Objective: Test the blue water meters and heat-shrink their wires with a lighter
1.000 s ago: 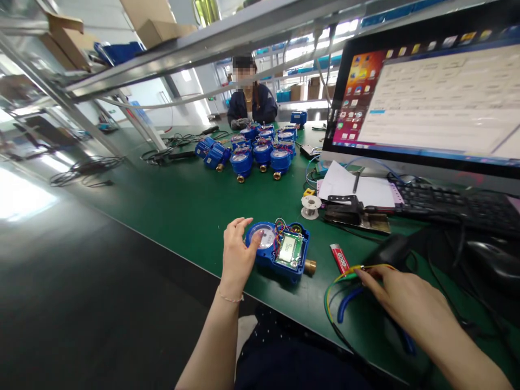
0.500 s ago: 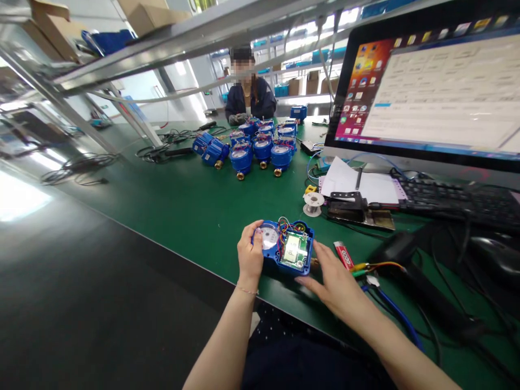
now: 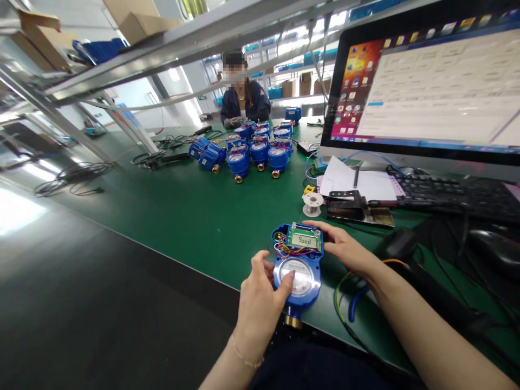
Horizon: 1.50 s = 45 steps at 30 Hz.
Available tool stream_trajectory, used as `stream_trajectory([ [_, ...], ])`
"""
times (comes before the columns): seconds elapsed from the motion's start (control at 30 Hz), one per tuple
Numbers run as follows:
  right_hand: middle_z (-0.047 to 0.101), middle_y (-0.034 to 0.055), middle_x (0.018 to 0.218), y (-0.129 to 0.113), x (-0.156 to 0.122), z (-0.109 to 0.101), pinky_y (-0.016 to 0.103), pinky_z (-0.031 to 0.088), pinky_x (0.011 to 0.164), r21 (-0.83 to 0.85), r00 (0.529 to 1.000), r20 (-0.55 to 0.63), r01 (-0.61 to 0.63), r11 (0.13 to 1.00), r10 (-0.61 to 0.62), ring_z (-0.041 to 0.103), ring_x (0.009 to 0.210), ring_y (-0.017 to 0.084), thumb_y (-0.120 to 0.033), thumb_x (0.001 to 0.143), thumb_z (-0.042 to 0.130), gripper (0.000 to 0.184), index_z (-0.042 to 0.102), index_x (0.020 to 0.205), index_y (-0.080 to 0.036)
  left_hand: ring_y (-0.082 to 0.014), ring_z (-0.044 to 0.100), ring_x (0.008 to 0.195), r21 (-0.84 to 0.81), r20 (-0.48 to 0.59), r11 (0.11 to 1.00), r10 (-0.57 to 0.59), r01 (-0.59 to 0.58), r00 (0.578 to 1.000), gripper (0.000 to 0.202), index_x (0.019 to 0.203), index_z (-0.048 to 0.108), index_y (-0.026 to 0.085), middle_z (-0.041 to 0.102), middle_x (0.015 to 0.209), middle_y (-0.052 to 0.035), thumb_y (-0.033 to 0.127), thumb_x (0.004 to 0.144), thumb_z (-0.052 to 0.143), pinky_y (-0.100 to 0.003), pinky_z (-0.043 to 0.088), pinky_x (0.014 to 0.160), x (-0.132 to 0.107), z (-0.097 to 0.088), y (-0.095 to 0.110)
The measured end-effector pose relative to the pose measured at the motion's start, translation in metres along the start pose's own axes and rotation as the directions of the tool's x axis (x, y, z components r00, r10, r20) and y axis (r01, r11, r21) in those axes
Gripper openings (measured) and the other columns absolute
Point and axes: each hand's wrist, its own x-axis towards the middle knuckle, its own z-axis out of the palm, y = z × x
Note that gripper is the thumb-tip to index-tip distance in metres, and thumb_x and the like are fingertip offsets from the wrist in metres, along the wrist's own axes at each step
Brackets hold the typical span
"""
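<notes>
A blue water meter [image 3: 307,295] lies at the near edge of the green bench, its brass pipe end toward me. Its round dial faces up, and the open electronics box at its far side shows wires and a circuit board whose small display [image 3: 305,240] reads "good". My left hand [image 3: 260,292] grips the meter's left side, thumb on the dial. Around the box's far right corner, my right hand [image 3: 345,246] holds on with bent fingers; some fingertips are hidden. A solder wire spool [image 3: 312,205] stands just beyond the meter.
Several similar blue meters [image 3: 259,151] stand farther back, before a seated person [image 3: 246,100]. On the right are a monitor [image 3: 430,97], keyboard [image 3: 455,189], papers [image 3: 345,181], black handheld device [image 3: 422,287] and cables. A metal shelf beam [image 3: 170,49] crosses overhead.
The water meter has turned about a quarter turn, so its dial now points toward me and its display reads upright. My left thumb has moved onto the dial; my right hand has shifted up to the box.
</notes>
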Motion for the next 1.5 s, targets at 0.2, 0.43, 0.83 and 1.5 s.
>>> stream_trajectory([
  [0.2, 0.047, 0.0101, 0.118, -0.014, -0.021, 0.037, 0.044, 0.034, 0.099, -0.466, 0.87, -0.343, 0.17, 0.869, -0.354, 0.042, 0.113, 0.023, -0.018, 0.078, 0.04, 0.041, 0.047, 0.119, -0.016, -0.0186, 0.055, 0.088, 0.261, -0.226, 0.903, 0.402, -0.343, 0.887, 0.025, 0.1, 0.054, 0.02, 0.054, 0.094, -0.0061, 0.03, 0.078, 0.061, -0.032, 0.049, 0.074, 0.032, -0.005, -0.004],
  [0.43, 0.053, 0.0089, 0.1, -0.024, -0.043, 0.086, 0.041, 0.042, 0.081, -0.693, 0.798, -0.129, 0.352, 0.63, -0.588, 0.049, 0.096, 0.024, -0.009, 0.085, 0.042, 0.017, 0.056, 0.094, -0.014, -0.0148, 0.05, 0.073, 0.105, -0.041, 0.893, 0.444, -0.438, 0.895, 0.014, 0.071, 0.058, 0.019, 0.059, 0.071, -0.0004, 0.017, 0.083, 0.052, -0.029, 0.042, 0.069, 0.063, -0.01, -0.007],
  [0.83, 0.056, 0.0079, 0.093, -0.015, -0.048, 0.089, 0.039, 0.041, 0.081, -0.78, 0.736, -0.171, 0.305, 0.547, -0.654, 0.053, 0.093, 0.023, -0.008, 0.085, 0.041, 0.015, 0.053, 0.086, -0.015, -0.0166, 0.051, 0.082, -0.125, 0.034, 0.95, 0.291, -0.285, 0.956, 0.011, 0.066, 0.057, 0.019, 0.058, 0.072, 0.0, 0.016, 0.077, 0.057, -0.031, 0.041, 0.077, 0.075, -0.024, -0.021],
  [1.5, 0.056, 0.0094, 0.097, -0.006, -0.06, 0.084, 0.04, 0.043, 0.08, -0.774, 0.73, -0.201, 0.29, 0.563, -0.653, 0.053, 0.096, 0.024, -0.009, 0.086, 0.042, 0.014, 0.054, 0.091, -0.015, -0.0138, 0.048, 0.065, -0.046, -0.071, 0.937, 0.343, -0.347, 0.937, 0.016, 0.063, 0.064, 0.02, 0.054, 0.057, 0.0028, 0.034, 0.07, 0.069, -0.032, 0.037, 0.069, 0.059, -0.003, -0.009],
])
